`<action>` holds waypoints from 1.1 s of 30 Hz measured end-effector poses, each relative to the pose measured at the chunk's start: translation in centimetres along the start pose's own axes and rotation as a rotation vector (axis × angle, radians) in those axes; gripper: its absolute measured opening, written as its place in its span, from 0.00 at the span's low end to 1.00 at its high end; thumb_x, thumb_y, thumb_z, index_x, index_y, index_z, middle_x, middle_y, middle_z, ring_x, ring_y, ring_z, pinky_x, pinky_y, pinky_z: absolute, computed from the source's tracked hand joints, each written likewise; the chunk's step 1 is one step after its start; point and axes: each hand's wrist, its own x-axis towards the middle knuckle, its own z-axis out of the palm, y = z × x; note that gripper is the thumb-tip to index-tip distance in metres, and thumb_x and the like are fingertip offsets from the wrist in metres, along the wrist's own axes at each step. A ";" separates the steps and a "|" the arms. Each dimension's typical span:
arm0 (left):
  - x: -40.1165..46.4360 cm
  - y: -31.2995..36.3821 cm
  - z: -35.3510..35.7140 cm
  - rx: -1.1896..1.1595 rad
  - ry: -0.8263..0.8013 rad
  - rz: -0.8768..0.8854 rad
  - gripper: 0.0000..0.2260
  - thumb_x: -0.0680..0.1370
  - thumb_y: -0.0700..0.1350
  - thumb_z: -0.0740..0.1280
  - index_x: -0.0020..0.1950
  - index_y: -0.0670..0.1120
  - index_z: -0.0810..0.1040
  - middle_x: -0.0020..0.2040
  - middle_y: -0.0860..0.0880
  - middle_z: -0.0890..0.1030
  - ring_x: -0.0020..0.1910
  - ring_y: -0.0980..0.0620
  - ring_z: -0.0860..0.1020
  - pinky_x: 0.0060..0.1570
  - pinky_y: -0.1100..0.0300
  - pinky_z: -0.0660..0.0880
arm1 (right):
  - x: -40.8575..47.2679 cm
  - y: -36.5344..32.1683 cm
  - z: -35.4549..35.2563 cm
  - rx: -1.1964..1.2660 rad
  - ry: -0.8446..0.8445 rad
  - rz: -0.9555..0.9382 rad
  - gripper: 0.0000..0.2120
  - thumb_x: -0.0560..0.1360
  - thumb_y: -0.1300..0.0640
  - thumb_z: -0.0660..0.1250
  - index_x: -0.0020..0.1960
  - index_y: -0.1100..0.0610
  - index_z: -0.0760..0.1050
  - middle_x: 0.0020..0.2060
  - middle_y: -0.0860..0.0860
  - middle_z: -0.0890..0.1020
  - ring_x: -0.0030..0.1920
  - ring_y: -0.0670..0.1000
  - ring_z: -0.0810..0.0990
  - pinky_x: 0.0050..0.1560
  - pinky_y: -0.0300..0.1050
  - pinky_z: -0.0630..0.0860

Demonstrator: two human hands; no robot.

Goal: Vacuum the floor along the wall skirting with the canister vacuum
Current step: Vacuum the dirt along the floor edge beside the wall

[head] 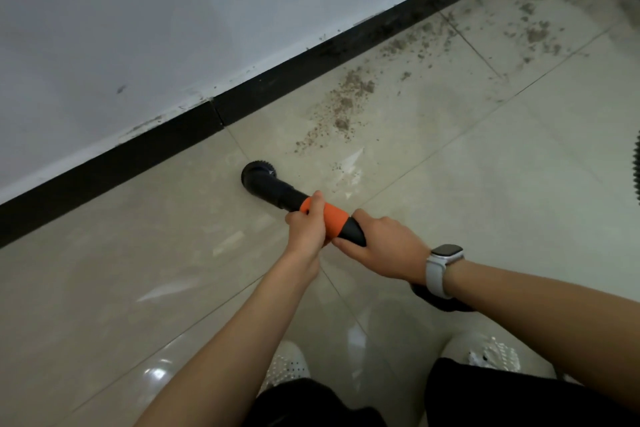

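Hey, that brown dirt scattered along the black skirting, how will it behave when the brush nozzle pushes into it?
The dirt looks like loose, dry crumbs and dust, so it will probably scatter rather than move as a clump. The glossy floor tiles likely let grains skid ahead of the brush nozzle. Specks hugging the skirting may resist pickup.

No text, brand, number or sign can be read anywhere in the view. The orange and black vacuum handle (332, 224) shows only plain colour, and the face of the watch (446, 251) on the right wrist is dark, with nothing legible on it. The white wall (138, 28) far left and the black skirting (214, 116) below it carry only smudges and specks, no lettering.
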 end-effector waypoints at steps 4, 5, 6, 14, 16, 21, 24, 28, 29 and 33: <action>1.1 1.7 4.2 0.104 -0.130 0.003 0.25 0.79 0.54 0.62 0.69 0.38 0.64 0.56 0.43 0.76 0.44 0.51 0.76 0.38 0.57 0.75 | 0.2 2.4 -1.8 -0.003 0.100 0.129 0.18 0.77 0.40 0.59 0.51 0.56 0.65 0.40 0.55 0.77 0.39 0.58 0.76 0.35 0.46 0.66; 1.4 2.3 5.2 0.127 -0.165 0.004 0.25 0.79 0.54 0.61 0.69 0.39 0.64 0.58 0.42 0.76 0.45 0.51 0.76 0.35 0.58 0.74 | 0.4 2.8 -2.2 -0.005 0.129 0.163 0.19 0.77 0.40 0.59 0.52 0.57 0.66 0.42 0.56 0.78 0.41 0.59 0.77 0.36 0.47 0.67; 1.7 3.0 6.0 0.148 -0.196 0.009 0.25 0.79 0.54 0.61 0.69 0.40 0.64 0.58 0.43 0.76 0.47 0.50 0.76 0.34 0.59 0.73 | 0.7 3.1 -2.5 0.002 0.158 0.198 0.20 0.77 0.40 0.59 0.53 0.58 0.67 0.41 0.56 0.77 0.42 0.60 0.78 0.37 0.48 0.68; 1.0 3.8 4.7 0.109 -0.072 0.036 0.24 0.79 0.53 0.62 0.68 0.39 0.64 0.54 0.44 0.75 0.44 0.50 0.76 0.39 0.57 0.74 | 1.3 2.0 -2.9 0.132 0.104 0.100 0.18 0.77 0.41 0.60 0.49 0.56 0.66 0.35 0.52 0.75 0.36 0.57 0.77 0.38 0.50 0.74; -0.1 2.6 2.4 0.069 -0.020 0.029 0.25 0.78 0.53 0.63 0.68 0.39 0.64 0.54 0.44 0.76 0.45 0.51 0.76 0.42 0.56 0.76 | 0.7 1.2 -2.1 0.085 0.051 0.015 0.17 0.77 0.41 0.61 0.49 0.55 0.65 0.33 0.50 0.73 0.36 0.55 0.75 0.37 0.48 0.71; -1.5 -0.5 0.1 -0.002 -0.043 -0.048 0.22 0.79 0.52 0.63 0.66 0.40 0.66 0.54 0.44 0.76 0.48 0.51 0.77 0.41 0.58 0.75 | -0.8 1.8 -0.3 0.020 -0.057 -0.064 0.16 0.77 0.40 0.60 0.50 0.54 0.65 0.33 0.48 0.72 0.34 0.53 0.74 0.36 0.47 0.71; -1.5 -1.1 1.4 0.068 -0.164 -0.058 0.22 0.79 0.54 0.62 0.67 0.41 0.66 0.54 0.47 0.77 0.53 0.50 0.77 0.42 0.59 0.73 | -1.4 3.6 -1.1 -0.035 -0.045 -0.032 0.17 0.77 0.40 0.60 0.52 0.54 0.66 0.32 0.47 0.70 0.33 0.53 0.72 0.35 0.46 0.68; -0.8 -0.1 4.8 0.177 -0.273 -0.048 0.24 0.79 0.57 0.61 0.68 0.42 0.65 0.57 0.47 0.76 0.53 0.50 0.76 0.38 0.60 0.71 | -1.5 6.1 -2.5 -0.073 0.045 0.074 0.20 0.77 0.40 0.60 0.55 0.57 0.67 0.34 0.50 0.72 0.34 0.54 0.72 0.34 0.47 0.66; -0.6 0.2 5.6 0.195 -0.291 -0.042 0.25 0.79 0.57 0.61 0.68 0.42 0.65 0.58 0.46 0.76 0.52 0.50 0.76 0.38 0.60 0.71 | -1.5 6.5 -2.7 -0.062 0.064 0.096 0.20 0.77 0.41 0.60 0.56 0.57 0.67 0.35 0.51 0.74 0.35 0.55 0.73 0.35 0.47 0.67; -0.4 0.9 6.4 0.235 -0.333 -0.049 0.23 0.80 0.56 0.60 0.68 0.42 0.66 0.60 0.45 0.76 0.52 0.50 0.75 0.41 0.59 0.71 | -1.5 6.9 -2.7 -0.011 0.078 0.121 0.20 0.77 0.42 0.61 0.56 0.58 0.67 0.36 0.51 0.74 0.35 0.54 0.73 0.33 0.47 0.66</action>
